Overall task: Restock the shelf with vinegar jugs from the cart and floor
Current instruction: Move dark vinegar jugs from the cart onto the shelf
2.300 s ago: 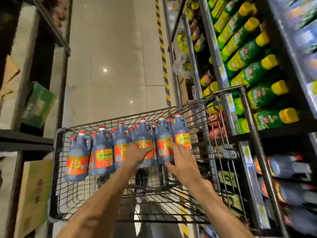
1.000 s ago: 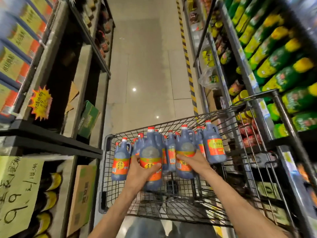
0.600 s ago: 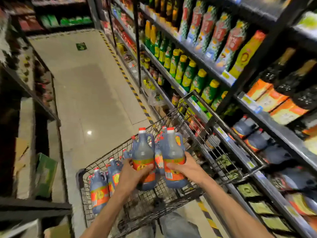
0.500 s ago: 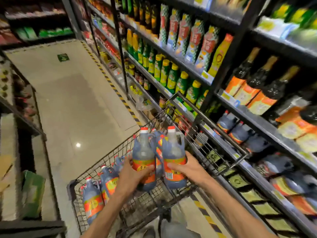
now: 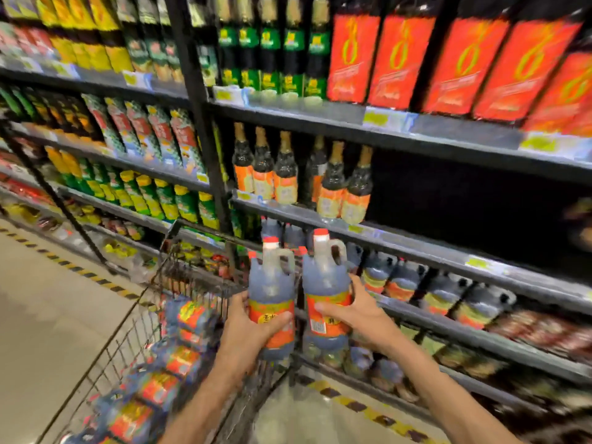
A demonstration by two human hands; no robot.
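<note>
Both hands are full: my left hand (image 5: pixel 248 328) wraps one vinegar jug (image 5: pixel 272 302) around its orange label, thumb across the front, and my right hand (image 5: pixel 355 312) grips a second jug (image 5: pixel 325 296) the same way, fingers curled behind its body. I hold them by the belly rather than the moulded handles, which I judge lets me carry two upright, side by side with their red caps up and handles to the right, and push them onto a shelf base first. Both jugs hang in the air between the cart (image 5: pixel 179 283) and the shelving, close to the shelf row (image 5: pixel 426 293) where matching jugs already stand along the front edge. That row looks like the place for them; I would guess the gap near its left end, just behind the jugs I hold, though blur hides how deep it runs. More jugs (image 5: pixel 173 350) lie in the cart basket at lower left, so the restock is far from finished. Above, the shelf with tall dark bottles (image 5: pixel 288 174) is dark and bare towards its right.
</note>
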